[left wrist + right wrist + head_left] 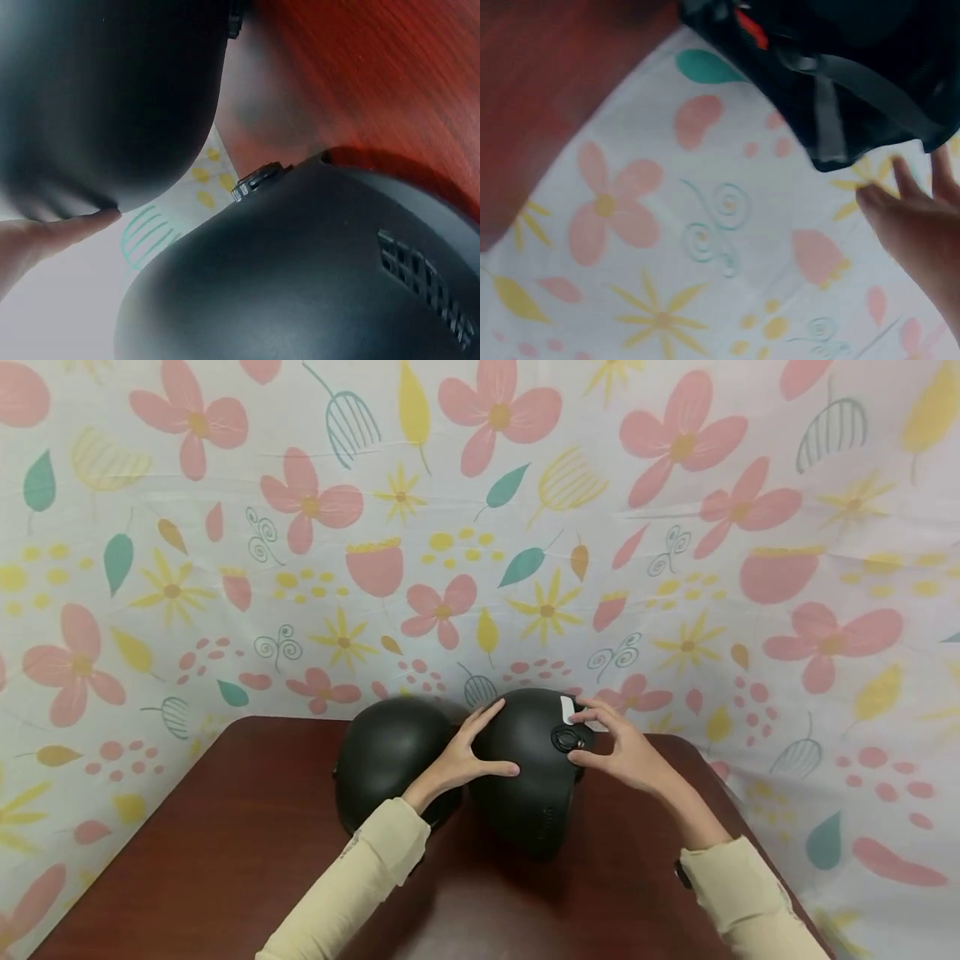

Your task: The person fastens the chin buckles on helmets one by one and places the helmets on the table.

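Observation:
Two black helmets stand side by side on the table. My left hand (pixel 467 760) is spread on the near-left side of the right-hand helmet (pixel 525 743), its thumb and forefinger straight along the shell. One fingertip touches that helmet (pixel 112 82) in the left wrist view. At its right side is my right hand (pixel 622 743), thumb beside a round black knob (pixel 566 738) and fingertips at a white label (pixel 567 710). The right wrist view shows the helmet's underside with grey straps (pixel 829 112) and a red piece (pixel 751 28). The left-hand helmet (pixel 393 752) is partly behind my left hand.
A dark reddish-brown table (pixel 247 827) runs under both helmets. Behind it hangs a white cloth (pixel 450 543) printed with flowers and leaves. In the left wrist view, the lower helmet (pixel 270 277) shows a vent grille (pixel 424 281) and a small side knob (pixel 259 180).

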`<action>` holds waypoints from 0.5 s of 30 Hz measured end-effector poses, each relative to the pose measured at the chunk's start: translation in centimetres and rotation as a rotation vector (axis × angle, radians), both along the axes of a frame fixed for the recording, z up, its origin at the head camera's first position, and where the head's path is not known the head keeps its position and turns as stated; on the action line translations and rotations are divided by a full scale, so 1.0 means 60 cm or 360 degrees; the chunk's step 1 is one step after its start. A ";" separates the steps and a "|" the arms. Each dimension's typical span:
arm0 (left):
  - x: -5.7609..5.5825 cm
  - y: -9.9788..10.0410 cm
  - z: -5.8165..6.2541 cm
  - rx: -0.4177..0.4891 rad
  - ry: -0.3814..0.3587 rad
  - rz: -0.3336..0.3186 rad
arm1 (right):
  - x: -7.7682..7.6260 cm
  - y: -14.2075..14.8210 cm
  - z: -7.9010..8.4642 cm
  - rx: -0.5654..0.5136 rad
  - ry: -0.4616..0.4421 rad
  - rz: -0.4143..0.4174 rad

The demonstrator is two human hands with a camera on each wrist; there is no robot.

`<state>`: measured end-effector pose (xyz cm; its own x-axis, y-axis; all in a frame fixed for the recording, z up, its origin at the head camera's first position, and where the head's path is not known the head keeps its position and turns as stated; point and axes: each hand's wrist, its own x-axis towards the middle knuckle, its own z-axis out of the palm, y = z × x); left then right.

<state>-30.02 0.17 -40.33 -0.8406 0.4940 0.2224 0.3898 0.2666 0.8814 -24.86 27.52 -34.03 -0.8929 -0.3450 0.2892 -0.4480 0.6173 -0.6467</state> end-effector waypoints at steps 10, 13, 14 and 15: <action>0.009 0.028 -0.031 0.0213 -0.0168 -0.0074 | -0.011 -0.021 -0.019 -0.0012 -0.0162 -0.0011; 0.014 0.042 -0.032 0.0254 -0.0206 -0.0102 | -0.010 -0.011 -0.026 -0.0161 -0.0144 -0.0076; 0.015 0.046 -0.032 0.0259 -0.0209 -0.0106 | -0.009 -0.007 -0.027 -0.0195 -0.0137 -0.0093; 0.016 0.051 -0.030 0.0258 -0.0208 -0.0108 | -0.009 -0.003 -0.028 -0.0218 -0.0127 -0.0105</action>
